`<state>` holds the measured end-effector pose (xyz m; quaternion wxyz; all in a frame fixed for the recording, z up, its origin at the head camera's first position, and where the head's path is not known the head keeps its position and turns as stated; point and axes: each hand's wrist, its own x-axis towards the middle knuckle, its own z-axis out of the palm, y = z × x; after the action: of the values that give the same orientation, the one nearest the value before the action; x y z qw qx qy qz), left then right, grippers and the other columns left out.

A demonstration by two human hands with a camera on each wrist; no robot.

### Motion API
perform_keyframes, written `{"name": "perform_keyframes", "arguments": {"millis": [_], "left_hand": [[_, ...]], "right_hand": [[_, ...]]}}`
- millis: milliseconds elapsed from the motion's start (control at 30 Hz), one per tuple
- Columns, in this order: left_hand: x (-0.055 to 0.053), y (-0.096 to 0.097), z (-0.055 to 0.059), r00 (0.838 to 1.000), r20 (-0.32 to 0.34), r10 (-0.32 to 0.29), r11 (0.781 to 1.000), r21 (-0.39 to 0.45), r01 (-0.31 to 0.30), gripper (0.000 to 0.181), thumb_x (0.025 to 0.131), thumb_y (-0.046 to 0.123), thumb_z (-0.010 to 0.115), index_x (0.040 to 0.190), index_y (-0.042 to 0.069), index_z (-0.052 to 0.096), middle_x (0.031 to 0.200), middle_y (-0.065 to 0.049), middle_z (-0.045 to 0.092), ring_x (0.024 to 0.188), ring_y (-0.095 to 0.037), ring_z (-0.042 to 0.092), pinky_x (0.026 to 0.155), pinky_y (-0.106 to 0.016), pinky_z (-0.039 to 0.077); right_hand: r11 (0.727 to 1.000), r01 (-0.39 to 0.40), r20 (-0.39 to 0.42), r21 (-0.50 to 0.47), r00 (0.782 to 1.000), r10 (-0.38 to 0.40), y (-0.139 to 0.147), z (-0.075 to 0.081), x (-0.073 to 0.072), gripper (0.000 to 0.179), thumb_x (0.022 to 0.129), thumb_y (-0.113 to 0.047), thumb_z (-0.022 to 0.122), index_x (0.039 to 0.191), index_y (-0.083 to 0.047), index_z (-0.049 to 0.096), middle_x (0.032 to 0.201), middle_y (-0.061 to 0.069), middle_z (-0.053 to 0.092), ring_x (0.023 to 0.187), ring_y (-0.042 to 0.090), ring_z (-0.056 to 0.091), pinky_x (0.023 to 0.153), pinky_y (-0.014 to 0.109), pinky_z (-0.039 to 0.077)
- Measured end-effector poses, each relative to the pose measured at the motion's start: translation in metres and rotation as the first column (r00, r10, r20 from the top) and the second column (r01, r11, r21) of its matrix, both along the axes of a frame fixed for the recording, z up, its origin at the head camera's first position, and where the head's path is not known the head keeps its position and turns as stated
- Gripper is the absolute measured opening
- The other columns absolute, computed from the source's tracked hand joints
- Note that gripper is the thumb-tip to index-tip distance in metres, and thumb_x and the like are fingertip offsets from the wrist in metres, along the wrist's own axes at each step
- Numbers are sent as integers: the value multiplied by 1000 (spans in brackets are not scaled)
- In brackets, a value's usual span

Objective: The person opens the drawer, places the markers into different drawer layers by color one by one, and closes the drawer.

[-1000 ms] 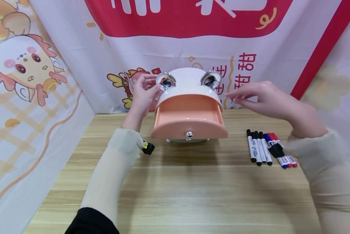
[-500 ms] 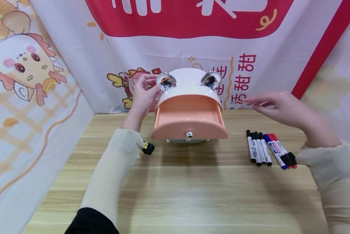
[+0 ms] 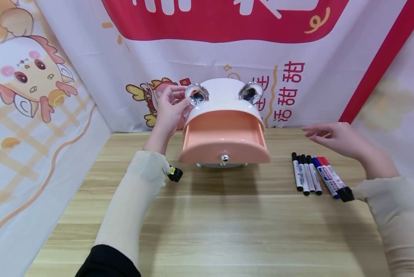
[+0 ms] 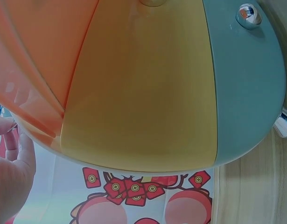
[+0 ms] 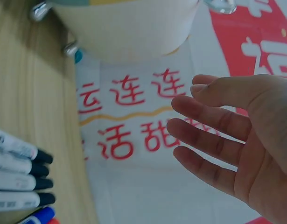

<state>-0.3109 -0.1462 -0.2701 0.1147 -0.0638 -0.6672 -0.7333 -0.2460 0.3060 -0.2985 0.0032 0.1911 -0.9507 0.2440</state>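
Observation:
A frog-shaped desktop drawer box (image 3: 222, 92), white on top with two silver round eyes, stands against the back cloth. Its top peach drawer (image 3: 224, 152) is pulled out, and the inside that shows holds nothing. Below it, the left wrist view shows a yellow drawer (image 4: 141, 102) and a teal drawer (image 4: 246, 88), both pushed in. My left hand (image 3: 170, 109) grips the box at its left silver eye (image 3: 197, 95), thumb in front and fingers behind. Off to the right, my right hand (image 3: 343, 141) hovers near the markers with relaxed fingers, holding nothing.
Several black-capped markers (image 3: 307, 175) lie side by side on the right of the wooden table (image 3: 227, 231), beside blue and red ones (image 3: 328, 175). Printed cloth (image 3: 99, 77) hangs behind and to the left. Black wrist cameras sit at both sleeves.
My right hand has moved right and down, away from the drawer box toward the markers. The left hand stays at the silver eye, and the drawer has not moved.

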Motion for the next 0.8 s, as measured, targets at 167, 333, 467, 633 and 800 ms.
{"name": "perform_keyframes", "arguments": {"millis": [167,333,467,633,800], "left_hand": [[0,0,1,1000,3,3,1000,2,-3,31,96,-7,66,121,12,62,116,-9,59,107,-24,61,86,-31,61],[0,1,3,1000,4,4,1000,15,-4,31,96,-6,66,121,12,63,116,-8,59,107,-23,61,86,-32,61],[1,1,4,1000,10,6,1000,9,-6,31,96,-6,66,121,12,62,117,-8,59,108,-24,61,87,-32,61],[1,1,3,1000,15,8,1000,11,-8,31,96,-6,66,121,12,62,118,-8,59,108,-25,61,87,-32,61],[0,0,2,1000,14,6,1000,14,-6,31,96,-6,66,121,12,63,117,-8,59,108,-24,61,86,-31,61]], "right_hand": [[1000,21,67,6,998,-21,14,-13,-5,44,101,-15,66,144,-6,58,122,21,68,109,39,65,77,17,53],[1000,8,99,20,995,-10,27,-24,-9,45,101,-10,66,142,2,56,120,26,68,106,42,66,73,17,54],[999,16,159,32,987,-21,36,-33,-10,45,101,-10,65,142,4,54,122,29,66,105,43,67,73,21,57],[999,18,188,48,982,-26,45,-46,-10,44,99,-9,68,139,3,57,121,29,66,101,41,68,72,33,62],[999,12,220,38,975,-20,52,-54,-10,43,98,-4,67,137,7,56,119,32,66,100,42,69,70,37,63]]}}
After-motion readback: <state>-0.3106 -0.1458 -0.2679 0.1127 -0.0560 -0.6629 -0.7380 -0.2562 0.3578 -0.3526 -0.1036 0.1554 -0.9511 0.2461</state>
